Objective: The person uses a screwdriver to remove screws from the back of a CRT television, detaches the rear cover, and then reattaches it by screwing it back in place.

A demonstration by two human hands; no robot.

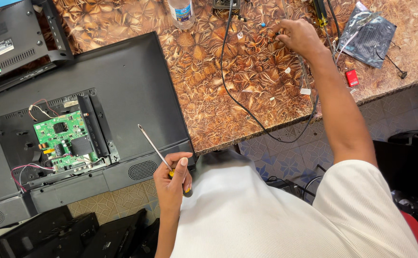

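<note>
Close to the body, the left hand (172,177) is closed around the yellow-and-black handle of a screwdriver (157,151), its thin metal shaft pointing up and away. Just beyond and left of that hand lies a flat television (123,86), face down, its back opened to show a green circuit board (63,138) with red and white wires. Well apart, the right hand (300,38) reaches far across the patterned brown table (247,86), fingers curled and pinching among small parts. A black cable (247,110) loops between the hands. Past the right hand sits a grey plastic bag (369,36); a small red object (352,77) lies nearer.
</note>
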